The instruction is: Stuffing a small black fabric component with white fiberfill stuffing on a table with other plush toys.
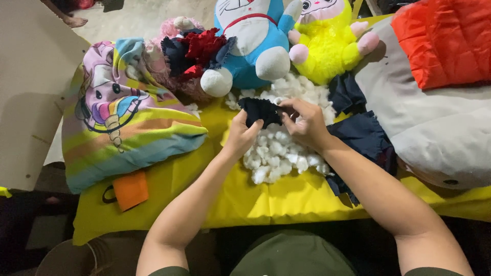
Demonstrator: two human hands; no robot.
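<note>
**Both hands on a dark cloth piece above a heap of white stuffing**

Head view: the left hand (244,134) and the right hand (306,124) meet at the middle of the yellow-covered tabletop (255,202), and both have hold of one small dark navy cloth piece (261,111). The left fingers are closed on its lower left edge, thumb over the fabric. The right fingers pinch its right end, curled tight with no gap showing. The cloth lies between the two hands, its long axis running roughly left to right, so each hand has one end and neither is clearly nearer. Whether anything is tucked inside the cloth cannot be told.

Directly under and beyond the hands sits a heap of white stuffing (279,153), touching the right wrist. More dark blue fabric (365,135) lies just beside the right forearm, partly on the heap's edge. Behind the heap stand a blue and white plush cat (253,51) and a yellow plush toy (327,48), close together. To the left rests a striped unicorn-print pillow (120,115), with an orange pouch (130,189) near its lower corner. At far right a grey cushion (434,133) carries a red quilted cloth (445,41)
</note>
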